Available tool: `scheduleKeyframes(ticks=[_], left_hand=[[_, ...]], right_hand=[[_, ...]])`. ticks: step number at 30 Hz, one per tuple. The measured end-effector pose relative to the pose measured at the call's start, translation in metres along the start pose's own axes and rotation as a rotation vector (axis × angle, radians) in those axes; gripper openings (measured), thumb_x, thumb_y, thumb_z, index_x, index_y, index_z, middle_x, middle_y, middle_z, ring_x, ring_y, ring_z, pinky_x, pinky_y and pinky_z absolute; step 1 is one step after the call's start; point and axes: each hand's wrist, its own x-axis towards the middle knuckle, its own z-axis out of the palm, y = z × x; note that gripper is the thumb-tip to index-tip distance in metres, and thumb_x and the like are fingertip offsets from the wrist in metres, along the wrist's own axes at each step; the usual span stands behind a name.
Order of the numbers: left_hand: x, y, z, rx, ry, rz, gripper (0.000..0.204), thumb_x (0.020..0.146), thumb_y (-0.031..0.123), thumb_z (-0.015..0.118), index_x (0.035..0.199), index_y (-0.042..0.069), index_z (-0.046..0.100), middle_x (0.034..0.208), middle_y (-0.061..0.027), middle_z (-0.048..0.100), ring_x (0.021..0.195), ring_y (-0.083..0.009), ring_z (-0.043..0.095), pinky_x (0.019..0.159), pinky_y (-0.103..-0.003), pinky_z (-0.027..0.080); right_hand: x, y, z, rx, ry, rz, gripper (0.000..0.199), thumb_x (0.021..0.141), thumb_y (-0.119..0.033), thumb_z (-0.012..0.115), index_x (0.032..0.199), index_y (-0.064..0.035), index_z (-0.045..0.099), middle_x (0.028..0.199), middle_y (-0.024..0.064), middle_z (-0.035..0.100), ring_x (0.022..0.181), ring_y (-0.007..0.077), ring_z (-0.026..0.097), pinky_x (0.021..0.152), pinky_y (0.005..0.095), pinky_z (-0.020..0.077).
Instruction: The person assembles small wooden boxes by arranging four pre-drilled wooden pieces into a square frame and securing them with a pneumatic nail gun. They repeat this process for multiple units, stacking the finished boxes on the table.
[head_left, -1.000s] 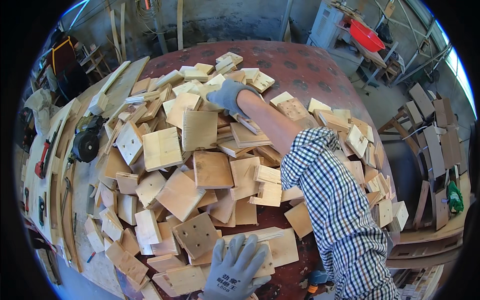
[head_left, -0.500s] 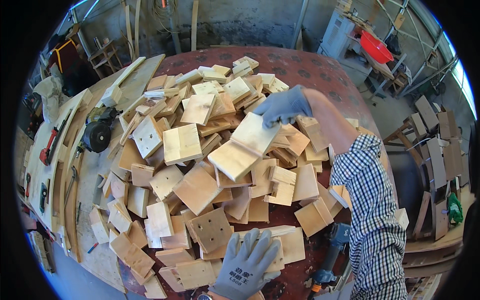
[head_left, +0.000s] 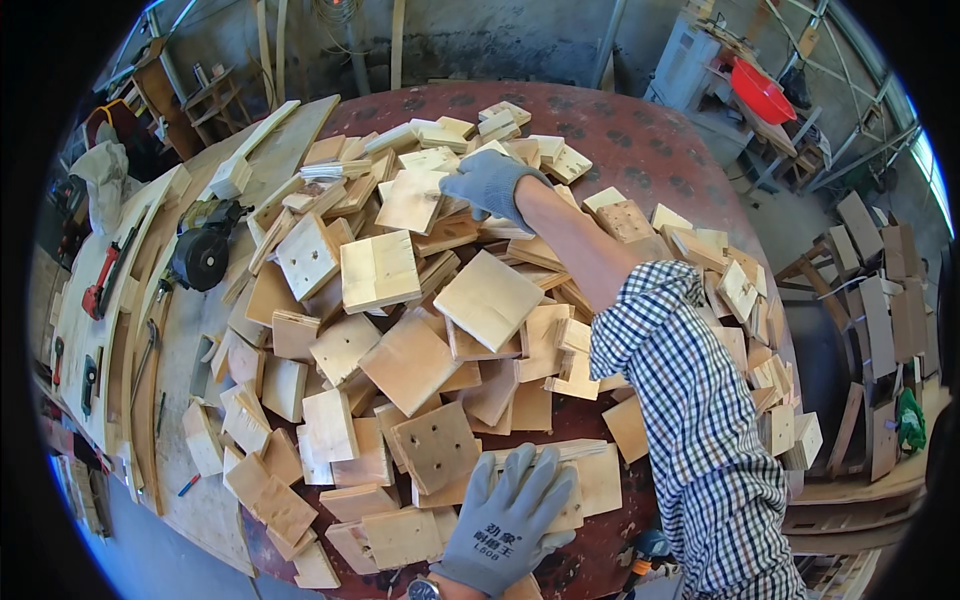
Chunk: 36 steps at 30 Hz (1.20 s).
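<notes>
One label shows: a small dark printed mark on the back of the grey glove at the lower edge. No packages, signs or screens are visible anywhere else.

1. Both hands wear grey knit work gloves, pretty standard shop stuff.
2. Left hand glove has dark printed marks on the back, with a watch at the wrist.
3. Right hand glove is plain; its checked blue-white sleeve is rolled up past the forearm.
</notes>
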Motion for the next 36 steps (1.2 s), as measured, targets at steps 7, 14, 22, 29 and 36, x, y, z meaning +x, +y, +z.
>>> scheduleKeyframes(ticks=[7, 14, 22, 29, 36], left_hand=[[0.002, -0.002, 0.001, -0.009, 0.017, 0.032, 0.073, 0.095, 0.060, 0.066, 0.151, 0.014, 0.057, 0.159, -0.0134, 0.049, 0.146, -0.0378, 0.044, 0.121, -0.063, 0.029], [0.001, -0.002, 0.003, -0.029, 0.038, 0.052, 0.077, 0.093, 0.058, 0.068, 0.153, 0.013, 0.054, 0.160, -0.0162, 0.047, 0.147, -0.0400, 0.042, 0.123, -0.065, 0.027], [-0.006, -0.003, 0.008, -0.089, 0.102, 0.064, 0.080, 0.090, 0.053, 0.074, 0.155, 0.011, 0.053, 0.165, -0.0184, 0.042, 0.154, -0.0408, 0.036, 0.127, -0.063, 0.021], [-0.003, -0.004, 0.026, 0.027, 0.152, 0.071, 0.079, 0.091, 0.053, 0.073, 0.154, 0.011, 0.054, 0.165, -0.0178, 0.043, 0.156, -0.0408, 0.034, 0.129, -0.063, 0.019], [-0.004, -0.012, 0.022, 0.024, 0.185, 0.091, 0.090, 0.086, 0.049, 0.083, 0.157, 0.006, 0.049, 0.166, -0.0181, 0.042, 0.156, -0.0378, 0.036, 0.131, -0.057, 0.019]], right_hand=[[-0.041, 0.011, -0.012, 0.733, -0.051, -0.006, 0.040, 0.095, -0.011, 0.074, 0.132, 0.0030, 0.068, 0.088, 0.0046, 0.072, 0.064, 0.0093, 0.065, 0.054, 0.0230, 0.0520], [-0.133, 0.021, -0.053, 0.489, 0.156, -0.264, 0.041, 0.097, -0.015, 0.076, 0.135, -0.0002, 0.070, 0.101, 0.0017, 0.071, 0.084, 0.0087, 0.062, 0.078, 0.0259, 0.0534], [-0.251, 0.025, -0.063, 0.150, 0.389, -0.284, 0.034, 0.096, -0.015, 0.078, 0.126, 0.0011, 0.072, 0.104, 0.0035, 0.073, 0.092, 0.0100, 0.064, 0.085, 0.0275, 0.0544], [-0.406, 0.001, -0.023, 0.054, 0.752, -0.210, 0.025, 0.091, -0.007, 0.079, 0.113, 0.0032, 0.073, 0.097, 0.0091, 0.073, 0.083, 0.0128, 0.068, 0.078, 0.0283, 0.0554], [-0.515, -0.011, 0.039, 0.326, 0.940, 0.119, 0.027, 0.094, -0.008, 0.077, 0.118, 0.0041, 0.074, 0.096, 0.0059, 0.072, 0.081, 0.0074, 0.066, 0.073, 0.0248, 0.0537]])
